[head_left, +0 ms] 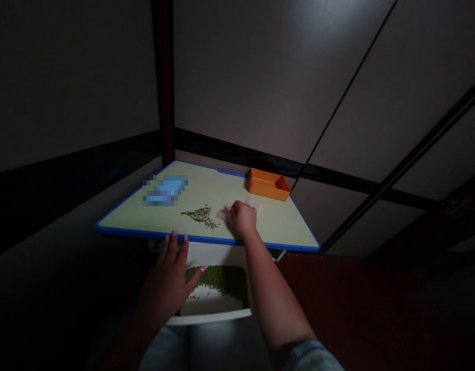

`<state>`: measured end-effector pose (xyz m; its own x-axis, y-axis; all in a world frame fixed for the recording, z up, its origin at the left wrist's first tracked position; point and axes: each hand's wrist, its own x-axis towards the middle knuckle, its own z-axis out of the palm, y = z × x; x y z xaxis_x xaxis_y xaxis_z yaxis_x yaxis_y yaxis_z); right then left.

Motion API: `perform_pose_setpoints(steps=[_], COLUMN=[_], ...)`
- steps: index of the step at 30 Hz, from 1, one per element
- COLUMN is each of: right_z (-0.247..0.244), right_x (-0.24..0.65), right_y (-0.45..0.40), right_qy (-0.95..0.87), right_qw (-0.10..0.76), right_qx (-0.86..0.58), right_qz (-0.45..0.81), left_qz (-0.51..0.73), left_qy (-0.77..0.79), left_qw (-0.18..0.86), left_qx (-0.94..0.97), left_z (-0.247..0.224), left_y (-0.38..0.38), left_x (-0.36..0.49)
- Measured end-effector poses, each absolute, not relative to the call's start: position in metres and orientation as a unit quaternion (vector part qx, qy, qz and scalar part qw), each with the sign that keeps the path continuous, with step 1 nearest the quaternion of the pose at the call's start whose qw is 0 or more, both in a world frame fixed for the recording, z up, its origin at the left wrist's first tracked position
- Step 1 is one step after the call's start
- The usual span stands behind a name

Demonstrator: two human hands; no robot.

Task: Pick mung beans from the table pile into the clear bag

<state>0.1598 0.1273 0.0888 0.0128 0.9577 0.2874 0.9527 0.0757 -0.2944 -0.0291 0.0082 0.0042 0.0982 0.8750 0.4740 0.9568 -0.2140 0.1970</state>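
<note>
My right hand [244, 218] is closed over the tabletop, pinching a thin, whitish see-through plastic bag [223, 214]. Part of the bag shows on each side of the fingers, and the hand hides its middle. To its left, a loose patch of small green mung beans [200, 215] lies scattered on the pale table [206, 180]. My left hand [170, 275] is open with fingers spread, its fingertips at the table's blue front edge. Under it, a white drawer-like container [206, 307] holds many more of the green beans [225, 278].
An orange rectangular box [268, 185] with an open top stands at the table's back right. A blurred light-blue item [165, 190] lies at the left. Large pale panels [260, 77] rise behind the table, and the dark reddish floor [338, 304] is at right.
</note>
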Motion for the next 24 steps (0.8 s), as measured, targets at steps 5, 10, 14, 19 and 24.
perform_pose_setpoints(steps=[5, 10, 14, 19, 24], right_z=[0.088, 0.089, 0.084, 0.079, 0.081], right_x=[0.155, 0.162, 0.171, 0.168, 0.152], right_y=[0.129, 0.125, 0.127, 0.126, 0.120], right_qy=[-0.738, -0.770, -0.755, -0.758, -0.791], right_qw=[0.212, 0.251, 0.312, 0.335, 0.284], right_qx=[-0.640, -0.582, -0.564, -0.522, -0.510], right_qz=[0.032, 0.075, 0.123, 0.199, 0.185], left_qz=[-0.264, -0.263, -0.251, -0.247, -0.257], left_qy=[-0.618, -0.621, -0.622, -0.618, -0.614], left_qw=[0.079, 0.074, 0.072, 0.076, 0.083], left_qx=[-0.736, -0.735, -0.739, -0.742, -0.742], left_z=[0.005, 0.004, 0.005, 0.003, 0.000], left_y=[0.008, 0.009, 0.009, 0.009, 0.010], left_x=[-0.029, -0.029, -0.029, -0.031, -0.031])
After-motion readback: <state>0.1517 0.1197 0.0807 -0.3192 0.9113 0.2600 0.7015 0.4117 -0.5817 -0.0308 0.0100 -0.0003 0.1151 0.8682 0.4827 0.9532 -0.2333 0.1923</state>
